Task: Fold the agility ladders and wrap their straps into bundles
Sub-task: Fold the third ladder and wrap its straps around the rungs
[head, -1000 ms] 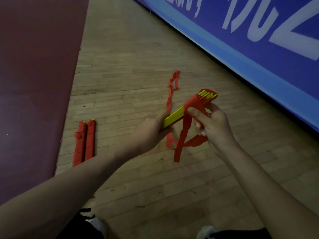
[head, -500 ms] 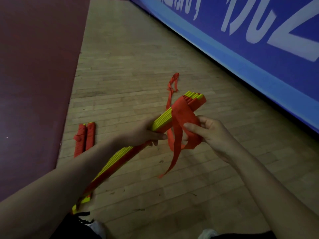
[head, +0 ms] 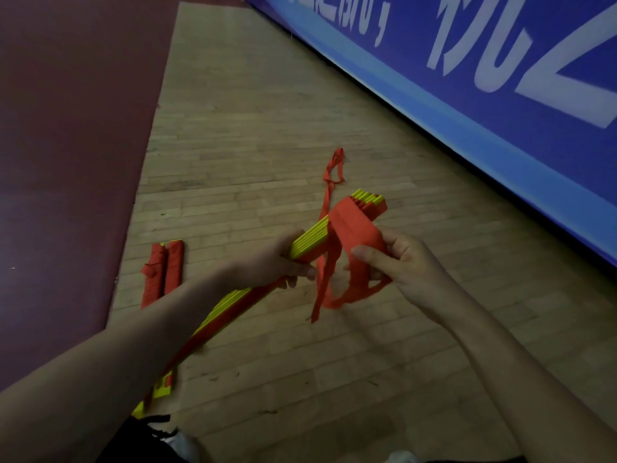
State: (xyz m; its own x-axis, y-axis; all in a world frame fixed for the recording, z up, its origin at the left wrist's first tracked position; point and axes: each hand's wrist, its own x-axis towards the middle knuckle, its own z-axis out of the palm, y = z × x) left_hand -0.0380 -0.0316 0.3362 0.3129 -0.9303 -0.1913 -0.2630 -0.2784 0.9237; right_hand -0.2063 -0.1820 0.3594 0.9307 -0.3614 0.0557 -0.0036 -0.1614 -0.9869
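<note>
Our left hand (head: 267,260) curls round one folded ladder (head: 307,235); just right of that grip, our right hand (head: 405,267) pinches its red strap (head: 354,228), wound over the far end. Leftward lie two wrapped bundles (head: 164,274). Farther, one banner (head: 404,61) bears illegible white writing.

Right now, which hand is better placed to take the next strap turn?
Right. The right hand pinches the red strap at the wrapped end; the left hand grips the yellow rung stack, steadying it.
</note>
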